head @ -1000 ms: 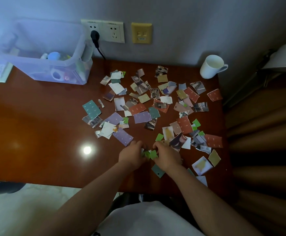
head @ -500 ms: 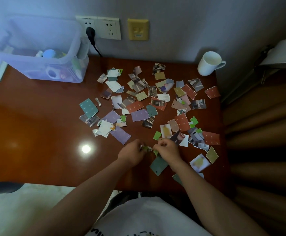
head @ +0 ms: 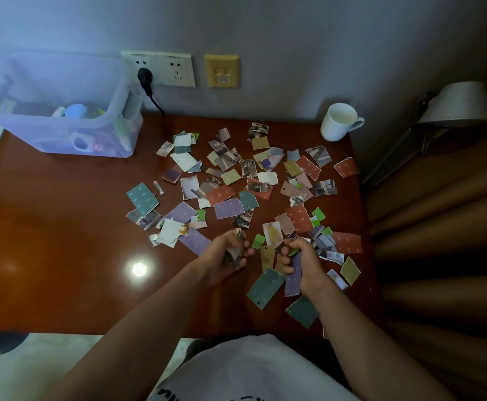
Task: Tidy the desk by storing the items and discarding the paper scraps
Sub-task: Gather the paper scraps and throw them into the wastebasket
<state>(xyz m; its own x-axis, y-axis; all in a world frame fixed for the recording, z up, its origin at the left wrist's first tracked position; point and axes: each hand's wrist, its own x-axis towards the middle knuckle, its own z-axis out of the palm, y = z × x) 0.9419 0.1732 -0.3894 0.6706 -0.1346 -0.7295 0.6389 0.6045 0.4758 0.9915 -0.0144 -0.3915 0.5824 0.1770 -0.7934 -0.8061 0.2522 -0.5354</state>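
Clearly, the left hand (head: pixel 222 260) had its fingers curled round a small bundle of scraps (head: pixel 234 251), and the crumpled pieces stuck out between thumb and fingers. The right hand (head: pixel 304 263) was also closed: its thumb and fingers pinched a green scrap (head: pixel 293 252). A purple scrap (head: pixel 293 280) lay under its palm, but I cannot tell if the hand held it or only covered it. Both hands were low over the near part of the desk (head: pixel 63 241), close to each other but not touching. Between them lay a tan tag (head: pixel 266 256) and, a little further from the person, another small green piece (head: pixel 258 241). Just beside the right wrist lay a teal card (head: pixel 265 286), and a second teal card (head: pixel 302 311) was near the front edge of the desk.

The other paper scraps (head: pixel 222 193) were spread over the right half of the desk, many of them overlapping. At the back left stood a clear plastic box (head: pixel 115 140) with some small things inside. A white mug (head: pixel 336 123) stood at the back right corner, near the wall, and a grey lamp (head: pixel 453 107) was beyond the right edge of the desk. On the wall were white sockets (head: pixel 175 70), with a black plug (head: pixel 144 78) in one, and a yellow plate (head: pixel 222 70) beside them.
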